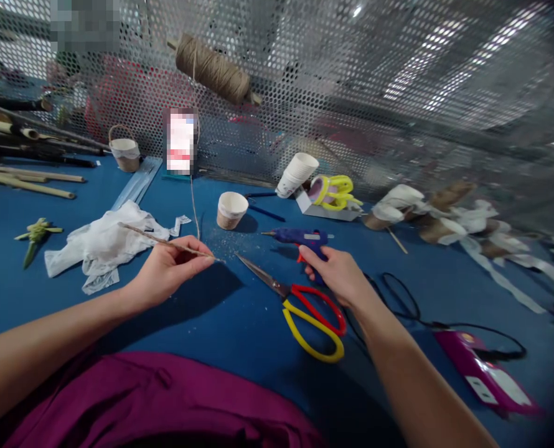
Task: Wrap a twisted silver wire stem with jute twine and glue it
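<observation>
Pinched in my left hand [177, 267] is a piece of brown twine [141, 233], sticking out past the fingers on both sides. My right hand [335, 270] grips a blue glue gun [295, 236] by its handle, nozzle pointing left. Between the hands lie scissors [281, 289] with one red and one yellow handle, blades toward the upper left. Beyond them stands a small paper cup [231, 210] with a brown band around its lower part. Crumpled white lace fabric [104, 246] lies beyond my left forearm.
A twine spool [211, 68] hangs on the perforated metal screen [328, 37], its strand running down to the table. Stacked white cups [298, 174] lean by a box of yellow tape rolls [333, 191]. A purple power strip [487, 373] and cable lie right; bamboo sticks [29, 183] lie left.
</observation>
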`<action>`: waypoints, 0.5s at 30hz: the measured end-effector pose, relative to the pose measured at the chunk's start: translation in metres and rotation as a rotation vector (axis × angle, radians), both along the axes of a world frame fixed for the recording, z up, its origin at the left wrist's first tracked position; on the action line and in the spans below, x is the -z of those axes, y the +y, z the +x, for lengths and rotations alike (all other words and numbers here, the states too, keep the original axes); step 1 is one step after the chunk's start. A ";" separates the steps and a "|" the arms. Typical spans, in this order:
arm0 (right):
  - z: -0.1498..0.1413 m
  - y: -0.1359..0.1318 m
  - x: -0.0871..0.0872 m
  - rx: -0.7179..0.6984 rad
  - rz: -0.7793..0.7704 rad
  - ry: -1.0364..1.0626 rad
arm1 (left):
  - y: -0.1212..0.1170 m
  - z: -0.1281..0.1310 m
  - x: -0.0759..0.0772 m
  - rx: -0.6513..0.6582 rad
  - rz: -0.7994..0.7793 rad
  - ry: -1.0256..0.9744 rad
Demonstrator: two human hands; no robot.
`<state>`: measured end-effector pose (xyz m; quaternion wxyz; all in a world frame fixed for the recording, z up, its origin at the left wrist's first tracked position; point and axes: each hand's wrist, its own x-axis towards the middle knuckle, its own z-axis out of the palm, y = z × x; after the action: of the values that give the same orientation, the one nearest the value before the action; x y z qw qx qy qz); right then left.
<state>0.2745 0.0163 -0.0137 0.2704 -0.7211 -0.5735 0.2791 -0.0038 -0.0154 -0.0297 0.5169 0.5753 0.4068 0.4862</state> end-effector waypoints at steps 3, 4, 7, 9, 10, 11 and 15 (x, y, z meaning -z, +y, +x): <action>0.005 0.010 0.005 0.010 -0.009 -0.075 | 0.000 0.000 -0.004 0.042 -0.001 0.025; 0.005 0.013 0.006 0.008 -0.011 -0.094 | 0.000 0.000 -0.006 0.056 0.000 0.033; 0.007 0.019 0.008 0.002 0.009 -0.208 | 0.001 0.000 -0.010 0.095 0.000 0.068; 0.009 0.022 0.010 0.001 0.036 -0.292 | 0.001 -0.001 -0.012 0.133 0.000 0.108; 0.011 0.024 0.011 0.002 0.044 -0.327 | 0.000 -0.002 -0.013 0.153 0.000 0.134; 0.013 0.025 0.013 0.002 0.047 -0.354 | 0.000 -0.003 -0.014 0.171 -0.001 0.165; 0.012 0.023 0.014 0.006 0.061 -0.458 | -0.001 -0.004 -0.015 0.233 -0.016 0.295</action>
<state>0.2867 0.0390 -0.0273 0.1557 -0.7589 -0.6259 0.0900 -0.0078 -0.0161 -0.0143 0.5090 0.6795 0.4127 0.3300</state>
